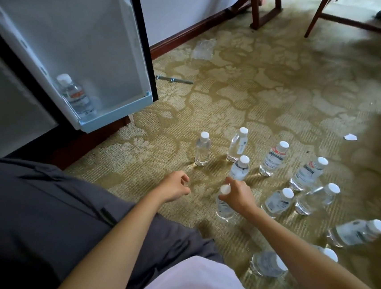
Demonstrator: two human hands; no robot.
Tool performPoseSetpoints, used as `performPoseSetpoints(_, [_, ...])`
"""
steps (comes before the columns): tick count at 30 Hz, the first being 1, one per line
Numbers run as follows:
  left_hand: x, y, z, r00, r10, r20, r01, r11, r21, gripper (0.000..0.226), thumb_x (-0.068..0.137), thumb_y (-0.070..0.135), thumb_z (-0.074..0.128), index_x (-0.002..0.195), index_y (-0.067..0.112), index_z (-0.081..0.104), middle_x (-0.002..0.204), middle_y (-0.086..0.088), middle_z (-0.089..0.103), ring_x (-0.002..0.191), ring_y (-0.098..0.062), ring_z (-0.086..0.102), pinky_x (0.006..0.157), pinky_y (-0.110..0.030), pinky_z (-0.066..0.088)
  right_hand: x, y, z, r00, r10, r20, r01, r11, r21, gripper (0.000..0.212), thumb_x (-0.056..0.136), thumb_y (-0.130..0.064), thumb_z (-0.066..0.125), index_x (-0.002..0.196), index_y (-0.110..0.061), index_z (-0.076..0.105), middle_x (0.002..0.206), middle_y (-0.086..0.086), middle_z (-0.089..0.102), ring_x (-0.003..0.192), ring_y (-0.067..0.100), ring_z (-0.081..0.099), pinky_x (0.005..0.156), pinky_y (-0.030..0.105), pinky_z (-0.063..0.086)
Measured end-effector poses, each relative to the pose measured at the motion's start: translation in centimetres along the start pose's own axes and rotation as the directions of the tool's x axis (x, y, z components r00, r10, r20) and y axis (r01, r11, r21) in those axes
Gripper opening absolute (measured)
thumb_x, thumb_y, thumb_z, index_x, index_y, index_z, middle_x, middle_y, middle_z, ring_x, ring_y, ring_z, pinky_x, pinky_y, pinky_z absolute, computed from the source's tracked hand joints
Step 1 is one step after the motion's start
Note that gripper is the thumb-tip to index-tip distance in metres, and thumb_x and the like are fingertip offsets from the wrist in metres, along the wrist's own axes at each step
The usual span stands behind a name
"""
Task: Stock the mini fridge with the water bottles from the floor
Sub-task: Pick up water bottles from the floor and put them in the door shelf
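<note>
Under the right fingers (231, 185): one water bottle (223, 208), upright on the carpet (272, 89) and gripped round its neck at the cap, a hold that suits a straight lift.
Left fingers (184, 179): loosely curled and holding nothing, hovering just left of the gripped bottle, probably free to receive it.
Beyond the right fingers: other bottles (272, 159) stand close together, each cap easy to grab.
Far up-left of the fingers: fridge door shelf (116, 114) holds one stocked bottle (75, 94) at its hinge end, with room beside it.
</note>
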State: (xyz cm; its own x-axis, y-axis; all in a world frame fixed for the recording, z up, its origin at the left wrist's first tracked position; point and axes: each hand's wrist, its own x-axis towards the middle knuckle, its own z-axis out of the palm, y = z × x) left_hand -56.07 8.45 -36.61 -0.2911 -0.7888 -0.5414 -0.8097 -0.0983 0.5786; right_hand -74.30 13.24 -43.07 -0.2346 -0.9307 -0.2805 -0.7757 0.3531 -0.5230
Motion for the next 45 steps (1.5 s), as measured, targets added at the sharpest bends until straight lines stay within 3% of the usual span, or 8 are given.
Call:
performPoseSetpoints(3, [0.5,-0.1,-1.9,0.999,0.005,0.037,-0.004,1.0,-0.017,0.048,0.082,0.008,0.064,0.127,0.01,0.048,0.123,-0.007,0.055,0.102,-0.017,0.053,0.086,-0.026,0.047,1.3,-3.3,-1.2,0.999,-0.011,-0.045,0.016,0.993,0.119,0.033,0.074,-0.021,0.072,0.099,-0.005,0.057,0.096,0.011,0.066,0.088,0.029,0.062,0.077,0.044,0.053])
performPoseSetpoints(8, [1.2,-0.2,-6.8,0.998,0.055,-0.017,-0.056,0.991,-0.118,0.066,0.076,0.006,0.07,0.135,0.014,0.041,0.134,-0.007,0.049,0.12,-0.021,0.05,0.096,-0.03,0.045,3.9,-10.9,-3.9,0.982,-0.172,-0.076,0.185,0.961,0.204,0.023,0.072,-0.016,0.074,0.087,-0.009,0.059,0.071,-0.004,0.052,0.058,0.004,0.046,0.043,0.009,0.035])
performPoseSetpoints(10, [1.3,-0.6,-9.1,0.997,0.06,-0.052,-0.068,0.982,-0.175,0.073,0.075,0.004,0.071,0.138,0.015,0.037,0.137,-0.008,0.047,0.122,-0.022,0.048,0.099,-0.033,0.044,5.1,-14.3,-4.9,0.972,-0.225,-0.068,0.235,0.928,0.29,0.024,0.071,-0.015,0.075,0.087,-0.008,0.059,0.075,-0.003,0.054,0.064,0.011,0.053,0.05,0.008,0.041])
performPoseSetpoints(14, [1.8,-2.5,-13.4,0.989,0.065,-0.136,-0.1,0.959,-0.266,0.071,0.074,0.0,0.071,0.136,0.015,0.041,0.133,-0.006,0.051,0.121,-0.02,0.049,0.095,-0.03,0.045,7.4,-20.7,-6.1,0.946,-0.323,-0.014,0.302,0.867,0.396,0.025,0.071,-0.016,0.076,0.074,-0.022,0.052,0.08,0.002,0.06,0.08,0.026,0.064,0.073,0.04,0.058])
performPoseSetpoints(23, [3.4,-5.1,-21.9,0.931,0.116,-0.345,-0.237,0.913,-0.333,0.051,0.052,0.027,0.076,0.095,0.045,0.057,0.105,0.005,0.069,0.1,-0.018,0.065,0.093,-0.041,0.051,12.0,-33.3,-6.5,0.821,-0.562,0.099,0.467,0.762,0.45,0.02,0.067,-0.01,0.077,0.072,-0.018,0.059,0.071,0.002,0.059,0.061,0.01,0.054,0.049,0.02,0.045])
performPoseSetpoints(30, [5.8,-8.4,-27.1,0.833,-0.065,-0.549,-0.142,0.935,-0.326,0.064,0.064,0.016,0.08,0.12,0.019,0.05,0.112,0.001,0.064,0.105,-0.02,0.06,0.093,-0.035,0.049,16.1,-37.1,-4.6,0.747,-0.644,0.166,0.439,0.664,0.605,0.031,0.076,-0.005,0.071,0.105,-0.009,0.062,0.081,0.003,0.059,0.068,0.01,0.057,0.059,0.015,0.05])
performPoseSetpoints(34, [7.2,-10.4,-28.3,0.785,-0.163,-0.598,-0.15,0.886,-0.438,0.071,0.06,0.014,0.084,0.122,0.016,0.051,0.114,-0.002,0.065,0.104,-0.019,0.062,0.094,-0.031,0.049,18.4,-35.8,-0.1,0.789,-0.566,0.24,0.453,0.799,0.394,0.055,0.077,-0.004,0.069,0.127,-0.009,0.046,0.093,-0.003,0.053,0.088,0.013,0.055,0.079,0.024,0.052])
performPoseSetpoints(45, [10.2,-11.1,-29.0,0.792,-0.152,-0.591,-0.279,0.771,-0.573,0.059,0.065,0.009,0.08,0.117,0.015,0.052,0.102,0.003,0.063,0.099,-0.015,0.063,0.079,-0.018,0.047,20.6,-37.9,6.9,0.867,-0.494,0.062,0.43,0.807,0.405,0.045,0.071,-0.007,0.075,0.101,-0.018,0.044,0.087,-0.009,0.058,0.083,0.011,0.06,0.056,0.01,0.045])
